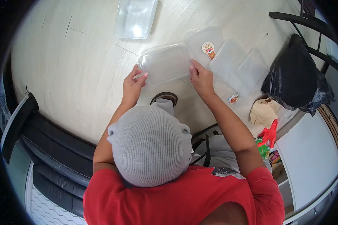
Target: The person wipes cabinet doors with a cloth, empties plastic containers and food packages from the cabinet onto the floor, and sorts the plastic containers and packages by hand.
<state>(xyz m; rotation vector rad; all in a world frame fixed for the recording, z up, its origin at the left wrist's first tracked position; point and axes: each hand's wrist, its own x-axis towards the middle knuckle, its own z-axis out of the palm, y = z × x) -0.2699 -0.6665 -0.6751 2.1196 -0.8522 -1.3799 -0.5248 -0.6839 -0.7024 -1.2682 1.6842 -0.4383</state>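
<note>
My left hand [134, 85] pinches the left end of a clear plastic lid [165, 64], thumb and fingers at its edge. At the lid's right end, my right hand [202, 79] grips the other edge. The lid is held level over the light floor. Just right of it lie several more clear lids, overlapping; the nearest [199, 39] bears a round sticker [208, 47]. A clear rectangular container [136, 18] stands on the floor beyond the held lid.
A black plastic bag [294, 75] is at the right, with crumpled brown paper [264, 112] and a red bag [268, 134] below it. A white cabinet [308, 157] is at the lower right, a black padded seat [58, 150] at the left. Chair legs [308, 22] show upper right.
</note>
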